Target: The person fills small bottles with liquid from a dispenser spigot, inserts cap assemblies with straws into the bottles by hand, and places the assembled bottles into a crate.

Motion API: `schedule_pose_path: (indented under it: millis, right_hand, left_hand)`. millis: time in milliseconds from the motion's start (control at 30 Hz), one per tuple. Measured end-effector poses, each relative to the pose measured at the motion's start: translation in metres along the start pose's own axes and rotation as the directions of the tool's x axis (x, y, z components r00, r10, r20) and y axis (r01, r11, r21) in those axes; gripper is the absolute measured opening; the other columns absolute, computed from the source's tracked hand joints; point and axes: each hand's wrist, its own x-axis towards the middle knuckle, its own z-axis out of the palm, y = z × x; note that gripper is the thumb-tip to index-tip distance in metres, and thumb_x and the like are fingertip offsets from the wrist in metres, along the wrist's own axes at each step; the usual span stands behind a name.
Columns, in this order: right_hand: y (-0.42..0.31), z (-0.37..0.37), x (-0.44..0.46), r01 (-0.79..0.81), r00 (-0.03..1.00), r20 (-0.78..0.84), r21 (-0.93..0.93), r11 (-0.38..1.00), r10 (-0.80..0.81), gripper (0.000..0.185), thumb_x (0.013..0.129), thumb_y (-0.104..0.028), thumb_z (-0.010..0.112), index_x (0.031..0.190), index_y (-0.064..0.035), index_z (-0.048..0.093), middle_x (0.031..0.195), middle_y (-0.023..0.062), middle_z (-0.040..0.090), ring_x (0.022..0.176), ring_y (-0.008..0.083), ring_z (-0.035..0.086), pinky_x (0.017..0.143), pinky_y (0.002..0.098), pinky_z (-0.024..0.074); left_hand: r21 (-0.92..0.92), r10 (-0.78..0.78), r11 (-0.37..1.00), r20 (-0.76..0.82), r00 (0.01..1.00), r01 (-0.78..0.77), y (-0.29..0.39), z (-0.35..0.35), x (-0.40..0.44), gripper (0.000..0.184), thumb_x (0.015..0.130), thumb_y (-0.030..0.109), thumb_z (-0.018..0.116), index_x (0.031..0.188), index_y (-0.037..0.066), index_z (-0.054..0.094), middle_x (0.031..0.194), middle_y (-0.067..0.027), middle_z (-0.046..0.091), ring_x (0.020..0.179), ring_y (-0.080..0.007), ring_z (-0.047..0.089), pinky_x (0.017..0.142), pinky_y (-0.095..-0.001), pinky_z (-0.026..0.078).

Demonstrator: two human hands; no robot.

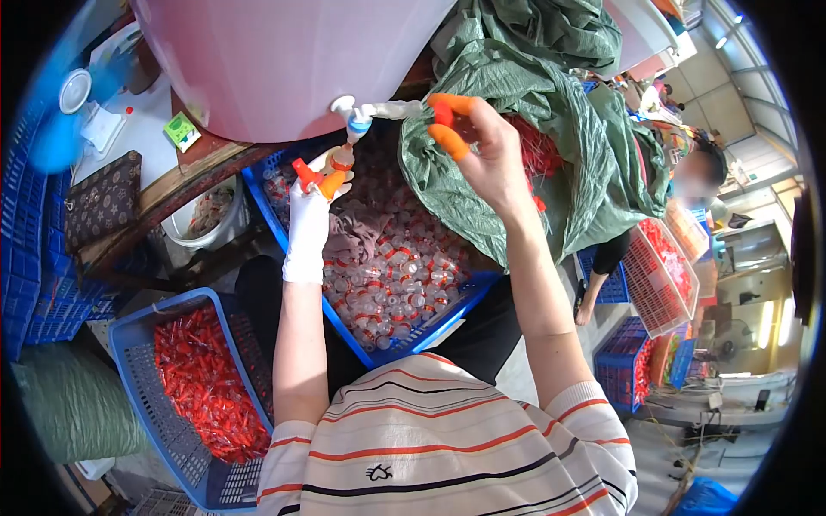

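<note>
My left hand [311, 219], in a white glove with orange finger covers, is closed around a small clear plastic bottle [342, 158]. The bottle stands upright just under the blue-and-white spout [359, 126] of a tap on a large pink tank [284, 60]. A red pointed plastic piece [304, 174] also sits in that hand's fingers. To the right, my right hand [486, 150] has orange covers on thumb and finger, and they curl around a small red piece [443, 113], partly hidden. Below both hands lies a blue crate [379, 354] of small clear bottles with red-orange bands [404, 279].
A green woven sack [594, 172] with red pieces stands open at the right. At the lower left is a blue basket [129, 344] of filled red items. A brown patterned pouch [103, 202] lies on the left bench. Another person [697, 172] is at the far right.
</note>
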Motion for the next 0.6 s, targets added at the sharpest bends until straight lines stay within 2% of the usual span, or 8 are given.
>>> schedule_pose_path:
  millis: [100,133,200,233,300,400,500,600]
  right_hand:
    - [0.018,0.025,0.014,0.043,0.996,-0.069,-0.121,0.992,-0.051,0.027,0.082,-0.012,0.074,0.105,-0.0007,0.064,0.087,0.0102,0.063,0.067,0.0194,0.061,0.059,0.0308,0.0488]
    - [0.04,0.037,0.013,0.015,0.999,-0.039,-0.031,0.999,-0.016,0.026,0.085,-0.013,0.072,0.106,-0.0003,0.065,0.084,0.0099,0.066,0.064,0.0157,0.06,0.06,0.0307,0.049]
    - [0.049,0.049,0.008,-0.317,0.943,0.152,0.136,0.939,0.296,0.028,0.091,-0.011,0.066,0.117,-0.0023,0.063,0.095,0.0001,0.067,0.078,0.0044,0.058,0.068,0.022,0.0501]
    - [0.05,0.05,0.007,-0.322,0.943,0.157,0.197,0.926,0.294,0.027,0.092,-0.012,0.065,0.117,-0.003,0.063,0.094,-0.0022,0.065,0.078,0.0034,0.058,0.068,0.0211,0.05]
    - [0.05,0.05,0.008,-0.32,0.946,0.133,0.238,0.917,0.296,0.026,0.089,-0.013,0.067,0.113,-0.0017,0.065,0.088,0.0031,0.069,0.073,0.0055,0.059,0.066,0.024,0.0497]
    - [0.054,0.05,0.006,-0.293,0.956,0.107,0.242,0.925,0.274,0.026,0.088,-0.013,0.069,0.111,-0.0009,0.065,0.085,0.0064,0.071,0.07,0.0067,0.06,0.065,0.0255,0.0497]
    - [0.058,0.053,0.006,-0.237,0.971,0.076,0.22,0.946,0.225,0.026,0.088,-0.013,0.069,0.111,-0.0007,0.065,0.085,0.007,0.071,0.07,0.0072,0.06,0.065,0.0259,0.0498]
    - [0.057,0.053,0.005,-0.228,0.973,0.068,0.203,0.952,0.219,0.026,0.087,-0.012,0.069,0.11,-0.0007,0.065,0.085,0.0077,0.071,0.07,0.0082,0.06,0.065,0.0264,0.0499]
  left_hand:
    - [-0.14,-0.035,0.989,0.088,0.996,0.047,0.005,0.0,0.005,0.037,0.095,0.011,0.052,0.13,0.0,0.051,0.117,-0.0127,0.062,0.096,-0.0217,0.066,0.085,-0.0328,0.054]
    - [-0.174,-0.062,0.981,0.114,0.992,0.082,0.005,-0.001,0.009,0.037,0.095,0.011,0.052,0.13,0.0,0.052,0.117,-0.0128,0.062,0.095,-0.0214,0.066,0.084,-0.0322,0.054]
    - [-0.406,-0.118,0.897,0.165,0.979,0.176,-0.012,-0.007,0.014,0.037,0.097,0.016,0.05,0.13,0.0,0.051,0.117,-0.015,0.062,0.095,-0.0219,0.066,0.083,-0.0326,0.054]
    - [-0.505,-0.113,0.837,0.218,0.969,0.211,-0.017,-0.008,0.015,0.038,0.097,0.018,0.049,0.131,0.0,0.051,0.118,-0.0156,0.062,0.095,-0.0224,0.066,0.083,-0.0329,0.054]
    - [-0.652,-0.116,0.699,0.301,0.946,0.293,-0.024,-0.012,0.017,0.041,0.099,0.023,0.046,0.133,0.0,0.049,0.122,-0.0191,0.06,0.099,-0.0261,0.064,0.085,-0.0361,0.054]
    - [-0.735,-0.177,0.599,0.264,0.948,0.316,-0.022,-0.007,0.015,0.041,0.099,0.022,0.045,0.133,-0.001,0.048,0.125,-0.0217,0.057,0.102,-0.0291,0.064,0.088,-0.0391,0.054]
    - [-0.748,-0.219,0.596,0.199,0.955,0.292,-0.014,0.001,0.012,0.034,0.098,0.017,0.049,0.126,-0.001,0.055,0.119,-0.017,0.061,0.098,-0.0262,0.064,0.087,-0.0366,0.054]
    - [-0.783,-0.192,0.538,0.248,0.95,0.313,-0.024,-0.007,0.017,0.041,0.099,0.018,0.045,0.134,-0.002,0.046,0.127,-0.0233,0.055,0.104,-0.0311,0.063,0.091,-0.0413,0.054]
